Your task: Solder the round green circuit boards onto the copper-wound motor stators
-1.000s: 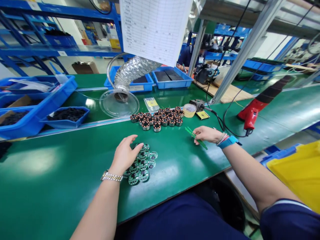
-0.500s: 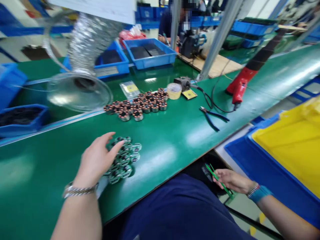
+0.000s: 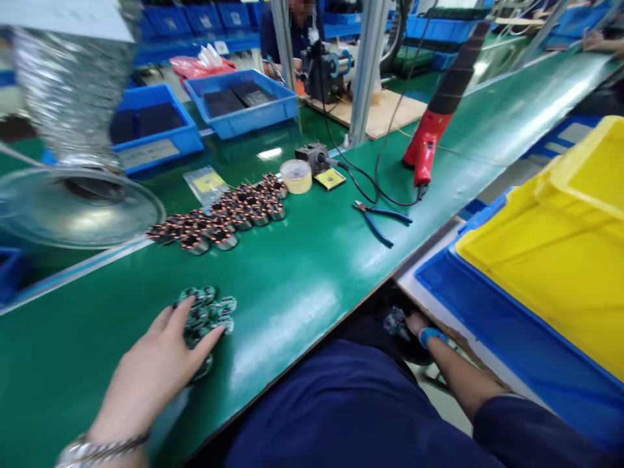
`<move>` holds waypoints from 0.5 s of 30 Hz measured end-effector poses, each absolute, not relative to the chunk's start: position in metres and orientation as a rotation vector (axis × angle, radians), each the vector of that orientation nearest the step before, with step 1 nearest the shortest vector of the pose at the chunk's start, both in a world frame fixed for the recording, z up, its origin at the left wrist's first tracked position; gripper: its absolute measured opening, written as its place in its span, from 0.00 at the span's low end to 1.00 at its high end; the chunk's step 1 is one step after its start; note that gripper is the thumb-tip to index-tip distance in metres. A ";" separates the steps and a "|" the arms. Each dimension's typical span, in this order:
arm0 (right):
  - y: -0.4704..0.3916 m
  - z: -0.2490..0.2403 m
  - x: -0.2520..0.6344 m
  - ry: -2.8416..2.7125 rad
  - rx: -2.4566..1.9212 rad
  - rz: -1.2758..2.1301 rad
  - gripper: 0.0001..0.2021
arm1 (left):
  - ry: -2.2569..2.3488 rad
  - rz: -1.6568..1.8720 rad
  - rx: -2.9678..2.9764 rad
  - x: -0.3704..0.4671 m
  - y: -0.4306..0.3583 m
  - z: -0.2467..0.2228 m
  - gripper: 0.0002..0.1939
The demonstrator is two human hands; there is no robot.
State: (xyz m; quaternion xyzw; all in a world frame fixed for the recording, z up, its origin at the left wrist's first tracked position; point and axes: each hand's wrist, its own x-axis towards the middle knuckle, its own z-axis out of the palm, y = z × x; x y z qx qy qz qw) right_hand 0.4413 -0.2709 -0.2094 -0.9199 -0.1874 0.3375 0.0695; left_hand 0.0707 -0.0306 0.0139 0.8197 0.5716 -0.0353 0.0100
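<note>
My left hand (image 3: 158,361) rests over several small round green circuit boards (image 3: 207,312) on the green bench, thumb and fingers spread apart around them. Below the bench edge at the right, my right hand (image 3: 417,323) reaches down into a dark space beside a crumpled, clear plastic bag (image 3: 396,323). Its fingers are mostly hidden. Behind the boards lies a group of copper-wound ring cores (image 3: 234,211).
Blue-handled cutters (image 3: 377,221), a tape roll (image 3: 296,177) and a red heat gun (image 3: 426,146) lie on the bench. A clear duct hood (image 3: 78,208) stands left; a yellow bin (image 3: 546,240) is right. Another person (image 3: 273,39) works behind.
The view has turned right. My right hand has moved down under the bench edge, and the green strips it held no longer show. My left hand has come down onto the circuit boards.
</note>
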 end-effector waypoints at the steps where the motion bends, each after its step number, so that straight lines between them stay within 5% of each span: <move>1: -0.264 -0.210 0.437 -0.630 -2.723 1.070 0.14 | 1.765 -0.089 2.571 0.072 -0.032 0.015 0.33; 6: -0.235 -0.174 0.407 -1.099 -2.342 1.271 0.08 | 1.673 0.206 2.261 0.051 -0.022 0.017 0.35; 12: -0.202 -0.032 0.373 -1.766 -1.534 1.684 0.11 | 1.561 0.696 1.662 0.016 -0.002 0.024 0.42; 15: -0.157 0.015 0.332 -1.751 -1.343 1.600 0.12 | 1.510 0.860 1.775 0.019 0.007 0.028 0.43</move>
